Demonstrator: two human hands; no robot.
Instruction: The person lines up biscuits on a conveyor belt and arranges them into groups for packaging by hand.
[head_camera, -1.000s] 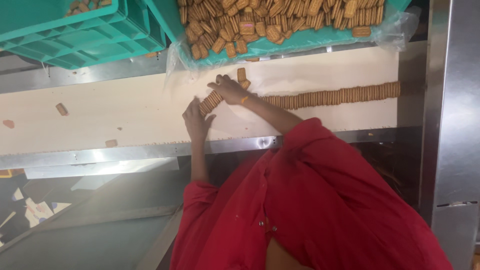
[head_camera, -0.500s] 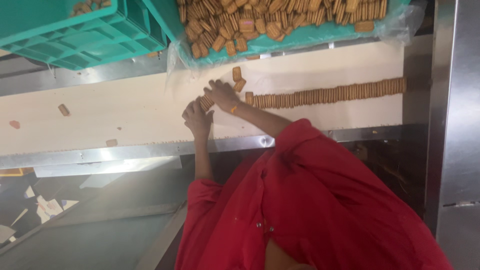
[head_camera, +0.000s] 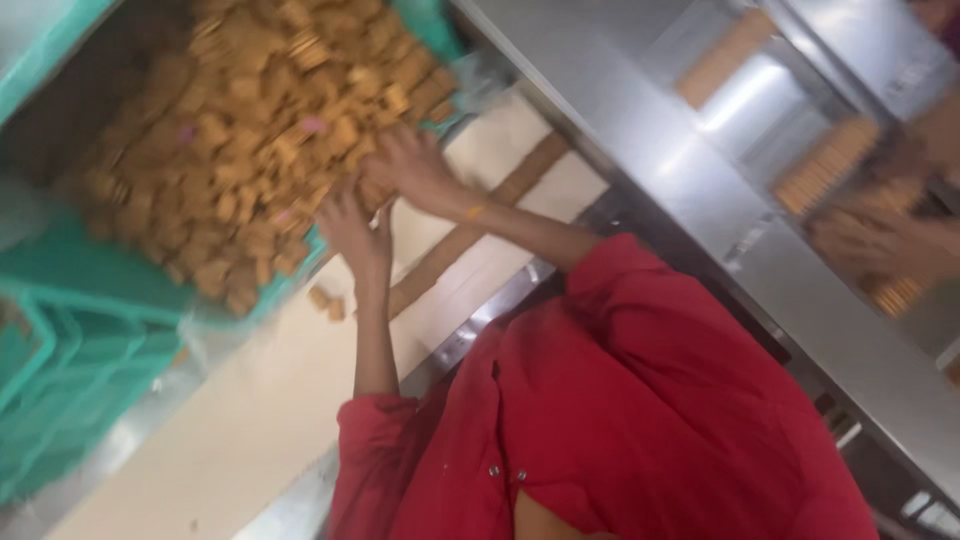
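Observation:
Both my hands are at the near edge of a green crate (head_camera: 300, 262) heaped with square brown biscuits (head_camera: 240, 140). My left hand (head_camera: 350, 225) reaches up with its fingers against the biscuits at the rim. Just right of it, my right hand (head_camera: 410, 165) curls over the pile. Motion blur hides whether either hand holds biscuits. A row of biscuits on edge (head_camera: 470, 235) runs along the cream belt (head_camera: 250, 420) under my right forearm. My red sleeves fill the lower middle.
Two loose biscuits (head_camera: 325, 300) lie on the belt below the crate. An empty green crate (head_camera: 60, 370) stands at the left. A steel rail (head_camera: 690, 190) borders the belt. Beyond it, another person's hand (head_camera: 880, 245) is at stacked biscuits (head_camera: 825, 165).
My hands have left the row of biscuits on the belt and moved up to the crate's pile. The view has swung and tilted sharply, bringing the steel side and another person's hand into sight.

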